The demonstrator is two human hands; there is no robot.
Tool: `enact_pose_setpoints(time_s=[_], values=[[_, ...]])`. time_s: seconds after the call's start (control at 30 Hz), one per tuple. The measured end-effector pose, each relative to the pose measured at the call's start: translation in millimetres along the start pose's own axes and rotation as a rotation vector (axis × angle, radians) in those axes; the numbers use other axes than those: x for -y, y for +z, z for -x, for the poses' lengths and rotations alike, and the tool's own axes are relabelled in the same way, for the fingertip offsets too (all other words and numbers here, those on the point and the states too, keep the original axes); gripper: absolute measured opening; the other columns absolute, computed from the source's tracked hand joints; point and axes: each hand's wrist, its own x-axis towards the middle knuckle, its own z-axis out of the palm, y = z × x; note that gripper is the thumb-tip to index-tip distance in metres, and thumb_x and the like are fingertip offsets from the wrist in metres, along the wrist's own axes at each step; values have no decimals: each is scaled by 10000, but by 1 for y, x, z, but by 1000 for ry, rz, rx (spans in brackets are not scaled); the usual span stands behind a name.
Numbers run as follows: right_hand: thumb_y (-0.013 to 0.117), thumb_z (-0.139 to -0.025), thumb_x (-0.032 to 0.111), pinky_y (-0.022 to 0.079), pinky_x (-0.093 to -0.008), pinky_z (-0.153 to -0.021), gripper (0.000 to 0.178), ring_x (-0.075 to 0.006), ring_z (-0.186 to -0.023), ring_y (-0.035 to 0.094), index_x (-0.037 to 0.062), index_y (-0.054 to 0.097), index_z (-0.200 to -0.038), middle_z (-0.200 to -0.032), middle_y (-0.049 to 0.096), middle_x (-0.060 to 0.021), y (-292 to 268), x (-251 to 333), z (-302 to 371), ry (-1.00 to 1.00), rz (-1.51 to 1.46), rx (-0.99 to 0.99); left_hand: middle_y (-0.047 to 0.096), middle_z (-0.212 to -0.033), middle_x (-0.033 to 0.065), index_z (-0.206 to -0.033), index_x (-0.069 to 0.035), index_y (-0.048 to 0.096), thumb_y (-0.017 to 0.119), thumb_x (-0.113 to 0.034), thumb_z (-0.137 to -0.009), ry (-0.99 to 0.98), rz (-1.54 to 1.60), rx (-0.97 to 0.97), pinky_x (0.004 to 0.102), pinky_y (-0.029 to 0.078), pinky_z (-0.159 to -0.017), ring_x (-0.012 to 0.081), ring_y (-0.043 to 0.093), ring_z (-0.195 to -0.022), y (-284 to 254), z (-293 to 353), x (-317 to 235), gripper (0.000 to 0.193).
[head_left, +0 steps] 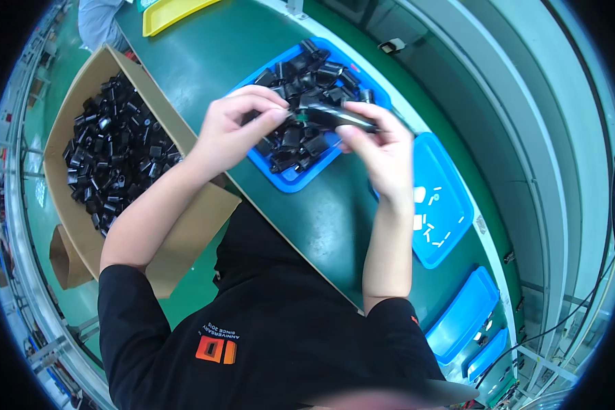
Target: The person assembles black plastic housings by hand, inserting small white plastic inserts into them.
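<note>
My right hand (383, 140) grips a glossy black plastic part (331, 116) between thumb and fingers, above a blue tray (290, 183) heaped with similar black parts (314, 143). My left hand (239, 126) is closed in a pinch at the left end of that part. Whatever sits between its fingertips is too small and blurred to make out. A bit of green shows where the fingertips meet the part.
Left of the green table (184, 75) stands an open cardboard box (68, 126) full of small black pieces. A blue tray (444, 171) with small white pieces lies to the right, and more blue trays (465, 314) beyond. A yellow tray (178, 15) is at the far end, near a person's sleeve (101, 24).
</note>
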Motion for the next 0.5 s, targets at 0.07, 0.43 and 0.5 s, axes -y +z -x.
enact_pose_setpoints(time_s=[0.07,0.43,0.5], values=[[707,-852,9,533,-244,-710,332,-109,-773,651,7,663,-1181,-935,697,-67,-42,11,0,-36,158,-201,658,-1146,82,-959,-7,716,654,-102,-930,-121,84,-32,290,448,-935,139,589,-1058,-13,-1,-9,117],[608,-910,226,465,-375,-989,435,-298,-1170,618,56,606,-1311,-1295,626,-172,-322,-40,46,217,1334,-322,664,-1165,142,-1180,-37,651,630,-221,-914,-305,-1016,-105,371,493,-955,295,625,-1099,-218,134,-10,324],[643,-890,334,466,-405,-993,500,-346,-1154,608,30,619,-1286,-1277,632,-176,-354,-45,40,324,1479,-400,702,-1117,112,-1189,-86,672,619,-256,-887,-598,-1164,37,410,508,-935,316,651,-1048,-235,177,-16,350]])
